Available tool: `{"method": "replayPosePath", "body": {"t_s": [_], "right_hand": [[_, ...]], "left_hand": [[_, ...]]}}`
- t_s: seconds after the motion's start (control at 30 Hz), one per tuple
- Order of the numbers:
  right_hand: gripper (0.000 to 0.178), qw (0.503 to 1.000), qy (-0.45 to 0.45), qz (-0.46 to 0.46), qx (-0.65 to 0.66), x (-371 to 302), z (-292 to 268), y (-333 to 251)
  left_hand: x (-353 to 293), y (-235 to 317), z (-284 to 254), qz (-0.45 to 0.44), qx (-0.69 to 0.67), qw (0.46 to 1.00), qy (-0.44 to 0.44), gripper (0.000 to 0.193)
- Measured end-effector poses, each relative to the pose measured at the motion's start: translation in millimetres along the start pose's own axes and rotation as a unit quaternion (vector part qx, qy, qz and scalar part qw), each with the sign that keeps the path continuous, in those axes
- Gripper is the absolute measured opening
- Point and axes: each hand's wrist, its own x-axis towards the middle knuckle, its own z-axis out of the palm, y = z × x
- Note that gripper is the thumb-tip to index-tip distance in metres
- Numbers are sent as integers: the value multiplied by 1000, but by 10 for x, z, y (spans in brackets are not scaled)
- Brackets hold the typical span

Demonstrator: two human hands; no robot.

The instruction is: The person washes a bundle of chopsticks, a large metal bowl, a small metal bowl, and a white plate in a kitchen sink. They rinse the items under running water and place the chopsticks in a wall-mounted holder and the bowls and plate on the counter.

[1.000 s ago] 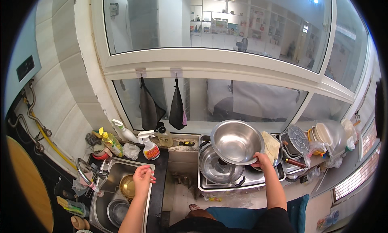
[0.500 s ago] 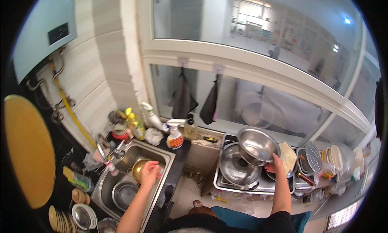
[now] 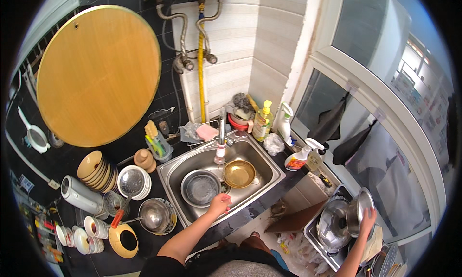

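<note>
My right hand (image 3: 368,220) grips the rim of a deep stainless steel bowl (image 3: 354,214), tilted over a metal tray (image 3: 313,231) at the lower right. Another steel basin (image 3: 332,229) lies on the tray beside it. My left hand (image 3: 220,204) is above the front edge of the sink (image 3: 269,181), with loosely bent fingers apart and nothing visible in it. Inside the sink are a grey round pan (image 3: 198,189) and a gold-coloured bowl (image 3: 239,174). The faucet (image 3: 221,132) reaches over them.
Left of the sink stand stacked bowls (image 3: 94,169), white plates (image 3: 144,181), a steel ladle (image 3: 154,215) and a grey cylinder (image 3: 79,193). Behind it are a yellow soap bottle (image 3: 263,120) and a spray bottle (image 3: 298,157). A round wooden board (image 3: 98,75) is at the upper left.
The view has swung left toward the sink. My right hand still grips the steel bowl by its rim. My left hand has shifted from over the gold-coloured bowl to the sink's front edge.
</note>
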Motion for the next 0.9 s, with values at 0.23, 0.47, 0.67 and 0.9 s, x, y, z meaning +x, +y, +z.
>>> {"method": "replayPosePath", "body": {"t_s": [0.23,0.47,0.67,0.9], "right_hand": [[31,920,-310,-133,200,-579,1394,-1898],[30,784,-535,-152,276,-1284,2587,-2979],[33,730,-632,-134,222,-1437,3505,-2978],[53,794,-549,-261,-11,-1574,4588,-2833]], "left_hand": [[28,-526,-442,-111,-62,980,155,28],[313,-990,-715,-254,-103,934,228,56],[512,-1387,-632,-282,-171,890,316,47],[580,-1391,-378,-251,-231,890,302,37]]}}
